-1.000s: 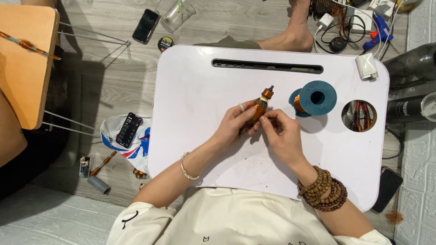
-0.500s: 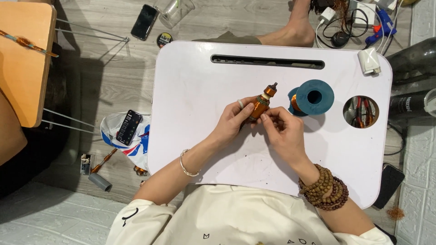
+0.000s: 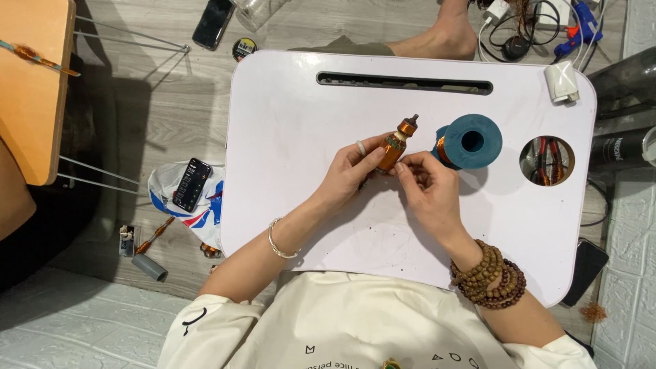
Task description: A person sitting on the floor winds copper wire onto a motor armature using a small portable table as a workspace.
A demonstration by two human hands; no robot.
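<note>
My left hand (image 3: 352,169) grips a small copper-wound motor armature (image 3: 396,145) with its shaft pointing up and to the right, held just above the white lap table (image 3: 287,137). Fingertips of my right hand (image 3: 427,191) pinch at the armature's lower side. Just to the right lies a teal spool (image 3: 471,141) of copper wire, on its side on the table. A thin bracelet circles my left wrist and wooden bead bracelets my right.
A white adapter (image 3: 562,80) sits at the table's far right corner; a round hole (image 3: 547,160) holds red-handled tools. On the floor: phones (image 3: 191,184), a small tin (image 3: 244,48), cables and a blue glue gun (image 3: 581,31), a person's bare foot (image 3: 444,34), an orange table (image 3: 31,89) at left.
Both hands and the armature stay in nearly the same place on the table; the fingers shift slightly around the armature. The view has drifted a little.
</note>
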